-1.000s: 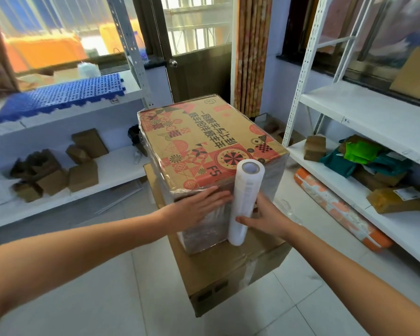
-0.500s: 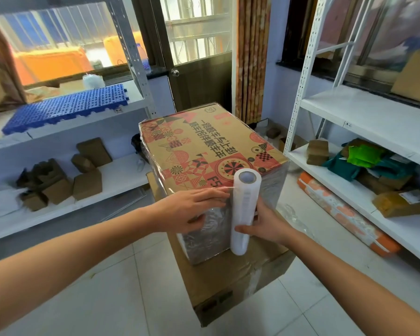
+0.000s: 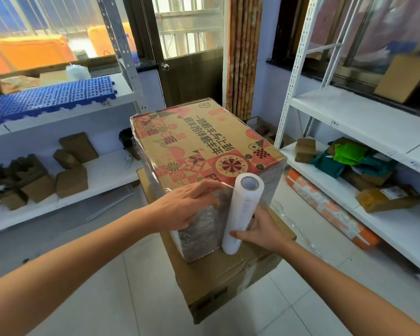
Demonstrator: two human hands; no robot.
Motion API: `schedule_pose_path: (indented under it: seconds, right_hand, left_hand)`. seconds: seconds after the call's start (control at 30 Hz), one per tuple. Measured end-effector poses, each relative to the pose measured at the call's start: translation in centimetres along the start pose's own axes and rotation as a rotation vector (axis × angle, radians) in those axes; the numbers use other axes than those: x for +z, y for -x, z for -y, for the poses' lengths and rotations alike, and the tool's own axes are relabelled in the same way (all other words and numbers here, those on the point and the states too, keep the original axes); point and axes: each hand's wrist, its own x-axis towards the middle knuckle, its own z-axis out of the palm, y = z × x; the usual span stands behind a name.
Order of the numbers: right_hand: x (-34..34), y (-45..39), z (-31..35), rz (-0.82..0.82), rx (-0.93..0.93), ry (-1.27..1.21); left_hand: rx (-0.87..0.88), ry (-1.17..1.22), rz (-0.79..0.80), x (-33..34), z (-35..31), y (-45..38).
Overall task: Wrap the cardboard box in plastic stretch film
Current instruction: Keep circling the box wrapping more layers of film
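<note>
A cardboard box (image 3: 199,144) with red and black printed patterns sits on top of a larger plain carton (image 3: 228,280). Shiny stretch film covers its sides. My left hand (image 3: 189,204) lies on the box's near side at the top edge, fingers stretched out, pressing the film. A white roll of stretch film (image 3: 243,209) stands upright against the box's near right corner. My right hand (image 3: 257,229) grips the lower part of the roll from the right.
White metal shelving (image 3: 364,122) with parcels and bags runs along the right. A white shelf (image 3: 102,175) with small cardboard boxes and a blue plastic grid (image 3: 49,98) stands at the left. An orange patterned roll (image 3: 330,207) lies on the floor. A dark door (image 3: 189,69) is behind.
My left hand has slid up from the side of the box to its top edge. The roll and my right hand have stayed at the corner. The camera has tilted down slightly.
</note>
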Motion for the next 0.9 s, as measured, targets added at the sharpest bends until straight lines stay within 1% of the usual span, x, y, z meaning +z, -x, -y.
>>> schedule_pose_path:
  seconds: [0.13, 0.23, 0.3, 0.37, 0.47, 0.6, 0.7, 0.8, 0.9]
  right_hand:
    - [-0.2, 0.5, -0.9, -0.06, 0.017, -0.002]
    - [-0.7, 0.9, -1.7, -0.086, 0.096, 0.016]
    - [-1.2, 1.1, -2.0, -0.088, 0.129, 0.032]
    - [-1.8, 0.9, -2.1, -0.087, 0.13, 0.021]
    - [-2.7, 0.4, -2.1, -0.102, 0.126, -0.012]
    - [-2.9, 0.3, -2.5, -0.14, 0.124, -0.026]
    - [-2.1, 0.6, -3.2, -0.117, 0.122, -0.06]
    - [-2.0, 0.6, -3.7, -0.079, 0.138, -0.114]
    - [-2.8, 0.5, -4.1, -0.016, 0.153, -0.118]
  left_hand:
    - [-0.059, 0.137, -0.026, -0.2, 0.3, 0.2]
    - [-0.052, 0.138, -0.009, -0.1, 0.4, 0.2]
    - [-0.012, 0.117, 0.009, 0.0, 0.3, 0.0]
    - [0.032, 0.052, 0.018, 0.2, 0.3, 0.0]
    - [0.054, -0.03, 0.025, 0.2, 0.3, 0.1]
    - [0.126, -0.23, 0.016, 0.5, 0.4, -0.1]
    - [0.157, -0.318, 0.005, 1.0, 0.5, -0.1]
    - [0.187, -0.394, 0.026, 1.3, 0.5, -0.2]
    - [0.177, -0.472, 0.048, 1.3, 0.3, -0.4]
